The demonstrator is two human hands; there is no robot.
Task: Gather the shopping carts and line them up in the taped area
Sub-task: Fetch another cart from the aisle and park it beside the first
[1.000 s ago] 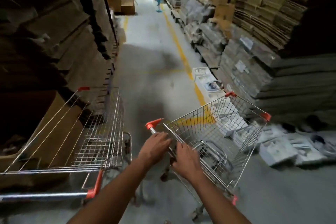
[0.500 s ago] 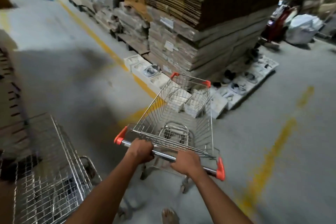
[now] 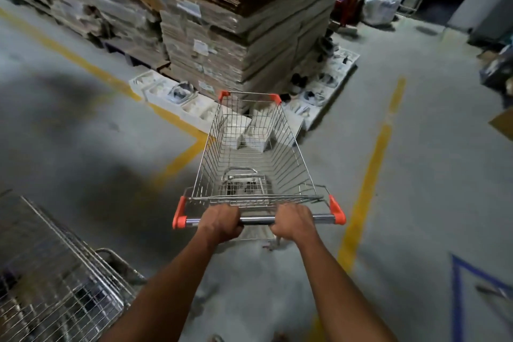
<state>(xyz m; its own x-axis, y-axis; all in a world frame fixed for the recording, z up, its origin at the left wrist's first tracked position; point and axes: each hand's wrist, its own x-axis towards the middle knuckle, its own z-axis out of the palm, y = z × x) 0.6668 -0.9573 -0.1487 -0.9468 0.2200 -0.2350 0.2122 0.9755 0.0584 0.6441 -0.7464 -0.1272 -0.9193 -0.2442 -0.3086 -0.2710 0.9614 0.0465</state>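
Left hand (image 3: 221, 221): the grip was closed round the cart's handle bar (image 3: 258, 220), near its left orange end cap, knuckles up.
Right hand (image 3: 294, 221): the grip was likewise wrapped round the same bar, right of the middle; a bare stretch of chrome was left between the two hands.
Pushed cart (image 3: 251, 153): a wire shopping cart was held upright on the concrete floor (image 3: 416, 175), straight ahead of the person, its empty basket narrowing away toward two orange corner guards at the far rim. It was set between two yellow floor lines.
Second cart (image 3: 55, 272): another wire cart was seen at the lower left, blurred and cut off by the picture's edge, apart from the held one and touched by neither hand.
Blue tape (image 3: 458, 286): a corner of blue tape was laid on the floor at the lower right, well apart from the pushed cart and beyond the right-hand yellow line (image 3: 369, 175).
Left yellow line (image 3: 177, 158): an angled yellow marking was met just beside the basket's left side.
White trays (image 3: 177, 94): pale moulded trays were laid on the floor round the foot of the stack, just past the cart's far end.
Cardboard stack (image 3: 236, 22): flattened cartons were piled high behind the trays.
White sack (image 3: 383, 3): a bulging pale bag was seen at the far right, too blurred for more to be told.
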